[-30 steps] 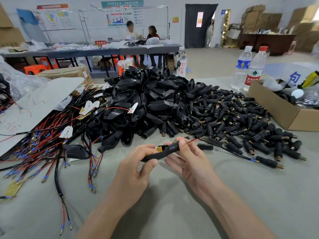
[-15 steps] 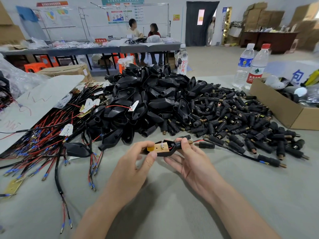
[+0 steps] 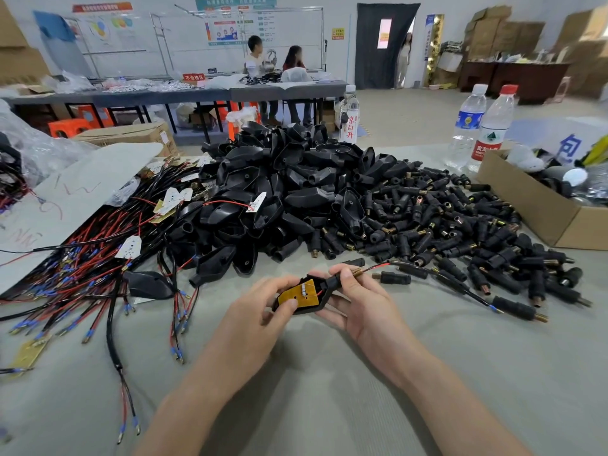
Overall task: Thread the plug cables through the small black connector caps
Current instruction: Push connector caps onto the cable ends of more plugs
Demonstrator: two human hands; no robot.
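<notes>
- Your left hand (image 3: 260, 312) pinches the connector cap (image 3: 329, 285), now rolled open-side up, yellow board (image 3: 297, 297) showing.
- Your right hand (image 3: 360, 302) pinches its neck; the plug cable (image 3: 477, 297) looks threaded through.

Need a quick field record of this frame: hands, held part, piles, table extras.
left hand: grips black housing, thumb on yellow board
right hand: holds housing's neck, thumb by brass thread
plug cable: trails right from housing onto table
connector caps: loose heap, right of housing pile
wire bundle: left of piles
cardboard box: far right, beside two bottles
</notes>
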